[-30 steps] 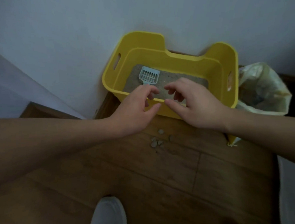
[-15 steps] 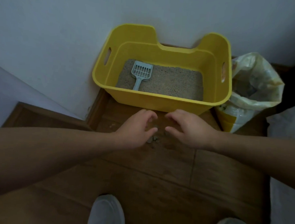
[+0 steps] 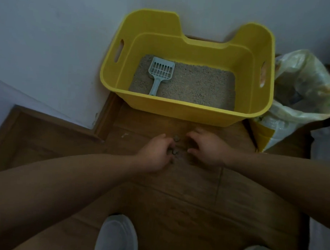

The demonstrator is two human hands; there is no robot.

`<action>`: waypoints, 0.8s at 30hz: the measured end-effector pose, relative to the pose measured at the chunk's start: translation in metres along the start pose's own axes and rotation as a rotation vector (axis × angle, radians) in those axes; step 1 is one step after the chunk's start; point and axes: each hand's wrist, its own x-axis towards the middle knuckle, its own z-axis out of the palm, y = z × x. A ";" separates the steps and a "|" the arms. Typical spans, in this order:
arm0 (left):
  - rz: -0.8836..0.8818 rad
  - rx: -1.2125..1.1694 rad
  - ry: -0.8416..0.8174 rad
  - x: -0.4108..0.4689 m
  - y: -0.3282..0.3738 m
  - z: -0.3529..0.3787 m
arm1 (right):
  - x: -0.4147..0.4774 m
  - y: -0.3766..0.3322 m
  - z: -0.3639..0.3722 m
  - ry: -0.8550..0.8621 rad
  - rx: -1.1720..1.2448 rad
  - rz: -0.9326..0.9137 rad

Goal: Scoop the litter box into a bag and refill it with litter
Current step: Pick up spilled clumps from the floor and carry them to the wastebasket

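Both hands have dropped from the litter box (image 3: 180,105) rim to the floor (image 3: 176,193), flanking spilled clumps (image 3: 176,138). Left hand (image 3: 156,152) curls onto them, grip unclear; right hand (image 3: 206,147) loosely curled, empty. Clumps look light and crumbly: pinch gently at their sides

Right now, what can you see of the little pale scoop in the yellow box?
The pale blue-grey plastic litter scoop lies flat on the grey granular litter, in the left part of the yellow plastic box. Its wide slotted head, with raised sides, points towards the white wall; its narrow handle runs back towards the box's near wall. The head looks empty. Only litter visibly touches it.
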 end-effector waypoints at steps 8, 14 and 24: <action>-0.084 0.044 -0.006 0.012 -0.003 0.015 | 0.010 0.002 0.018 -0.094 -0.002 0.037; -0.085 0.019 0.019 0.014 -0.007 0.015 | 0.018 0.004 0.021 -0.084 -0.006 0.057; -0.072 -0.031 0.064 0.003 -0.014 0.003 | 0.008 -0.011 0.023 -0.005 0.153 0.081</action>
